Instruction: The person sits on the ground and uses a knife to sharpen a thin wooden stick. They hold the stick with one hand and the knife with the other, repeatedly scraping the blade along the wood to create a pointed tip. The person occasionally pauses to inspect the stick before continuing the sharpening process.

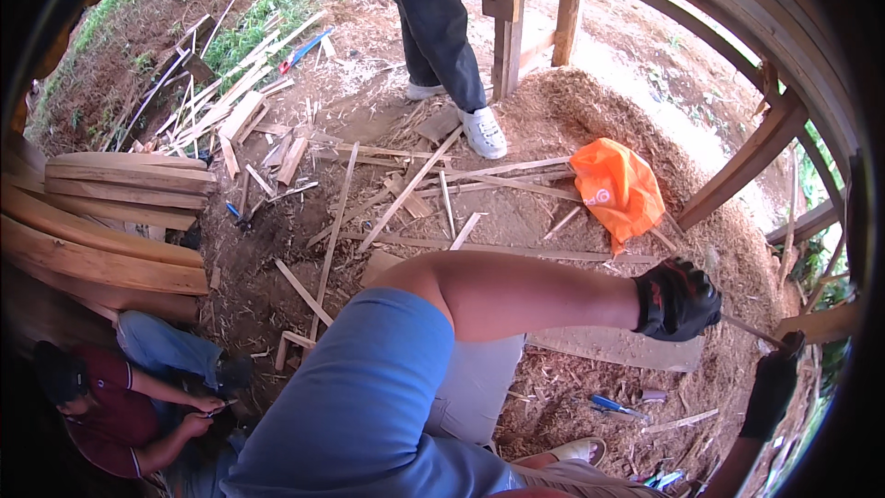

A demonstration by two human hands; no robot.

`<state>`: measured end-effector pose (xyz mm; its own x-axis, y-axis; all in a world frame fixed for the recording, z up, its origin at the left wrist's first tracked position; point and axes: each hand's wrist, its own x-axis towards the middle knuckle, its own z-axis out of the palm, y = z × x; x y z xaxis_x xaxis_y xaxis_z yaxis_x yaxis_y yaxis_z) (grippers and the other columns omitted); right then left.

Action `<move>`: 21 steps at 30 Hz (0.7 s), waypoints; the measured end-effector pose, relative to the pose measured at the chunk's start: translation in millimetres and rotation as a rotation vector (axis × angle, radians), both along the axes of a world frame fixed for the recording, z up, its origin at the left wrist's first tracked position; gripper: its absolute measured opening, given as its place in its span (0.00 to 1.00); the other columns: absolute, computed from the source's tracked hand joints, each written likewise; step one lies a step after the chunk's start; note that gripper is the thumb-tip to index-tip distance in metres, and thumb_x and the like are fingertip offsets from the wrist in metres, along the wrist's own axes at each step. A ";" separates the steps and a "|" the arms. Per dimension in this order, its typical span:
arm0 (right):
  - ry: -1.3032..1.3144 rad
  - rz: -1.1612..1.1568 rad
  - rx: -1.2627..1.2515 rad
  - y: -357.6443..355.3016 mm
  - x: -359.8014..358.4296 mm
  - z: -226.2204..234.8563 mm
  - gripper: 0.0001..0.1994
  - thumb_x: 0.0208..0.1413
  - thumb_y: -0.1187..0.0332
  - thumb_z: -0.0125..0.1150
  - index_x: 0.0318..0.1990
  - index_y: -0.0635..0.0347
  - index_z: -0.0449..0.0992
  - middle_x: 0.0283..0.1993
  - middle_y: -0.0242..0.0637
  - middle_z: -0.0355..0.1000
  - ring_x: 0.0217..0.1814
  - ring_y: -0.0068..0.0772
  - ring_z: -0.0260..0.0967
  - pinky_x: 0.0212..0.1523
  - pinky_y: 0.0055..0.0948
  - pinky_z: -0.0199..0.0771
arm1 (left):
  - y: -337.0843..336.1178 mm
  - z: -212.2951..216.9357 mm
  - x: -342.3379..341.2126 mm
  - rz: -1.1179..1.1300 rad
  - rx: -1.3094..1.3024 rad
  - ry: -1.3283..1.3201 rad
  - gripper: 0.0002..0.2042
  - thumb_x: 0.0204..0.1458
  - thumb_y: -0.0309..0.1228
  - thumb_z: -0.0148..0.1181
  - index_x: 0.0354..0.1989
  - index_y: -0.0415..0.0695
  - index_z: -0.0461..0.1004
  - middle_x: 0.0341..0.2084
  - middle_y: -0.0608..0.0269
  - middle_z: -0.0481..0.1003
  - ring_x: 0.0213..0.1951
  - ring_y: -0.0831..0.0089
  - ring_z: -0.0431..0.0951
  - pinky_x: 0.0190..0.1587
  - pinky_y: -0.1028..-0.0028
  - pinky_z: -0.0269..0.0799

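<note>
My left hand, in a black glove, reaches across to the right with its fingers wrapped round one end of a thin rod-shaped tool. What kind of tool it is cannot be made out. At the rod's other end is my right hand, also black-gloved, its fingertips closed at the tip beside a wooden beam. Part of this hand is lost in the dark rim. On the ground below lies a blue-handled hand tool, touched by neither hand.
An orange plastic bag lies on the shavings. Wood strips litter the ground, and thick boards are stacked at left. A co-worker sits lower left; another person in white shoes stands ahead. A timber frame borders the right.
</note>
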<state>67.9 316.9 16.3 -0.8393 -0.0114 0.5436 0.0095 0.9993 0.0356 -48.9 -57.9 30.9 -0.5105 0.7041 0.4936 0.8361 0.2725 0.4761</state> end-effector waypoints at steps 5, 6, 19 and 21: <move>-0.235 0.273 -0.084 -130.3 0.8 5.1 0.29 0.60 0.79 0.55 0.69 0.75 0.60 0.59 0.55 0.75 0.58 0.55 0.78 0.58 0.42 0.80 | 30.4 -35.1 30.0 0.072 -0.001 -0.058 0.09 0.53 0.38 0.63 0.33 0.46 0.78 0.24 0.53 0.80 0.29 0.50 0.83 0.36 0.50 0.77; -0.353 0.281 -0.281 -147.5 -3.8 14.8 0.28 0.61 0.79 0.55 0.68 0.74 0.61 0.58 0.55 0.75 0.57 0.56 0.77 0.57 0.42 0.81 | 30.9 -37.5 31.8 0.085 0.048 -0.090 0.09 0.53 0.38 0.64 0.32 0.46 0.78 0.24 0.52 0.80 0.29 0.50 0.83 0.36 0.50 0.77; -0.368 0.250 -0.303 -141.0 -9.9 14.8 0.20 0.62 0.79 0.53 0.61 0.69 0.65 0.53 0.54 0.74 0.51 0.53 0.77 0.48 0.43 0.81 | 15.3 -16.9 22.8 0.088 -0.004 0.027 0.08 0.55 0.37 0.61 0.31 0.48 0.78 0.26 0.54 0.81 0.32 0.53 0.85 0.37 0.53 0.78; -0.107 0.231 0.176 -74.9 -19.7 11.5 0.21 0.64 0.78 0.53 0.64 0.68 0.64 0.56 0.55 0.74 0.48 0.54 0.78 0.47 0.43 0.81 | 4.7 0.9 11.4 0.044 -0.059 0.011 0.08 0.55 0.38 0.61 0.31 0.47 0.79 0.26 0.53 0.82 0.32 0.53 0.85 0.37 0.52 0.78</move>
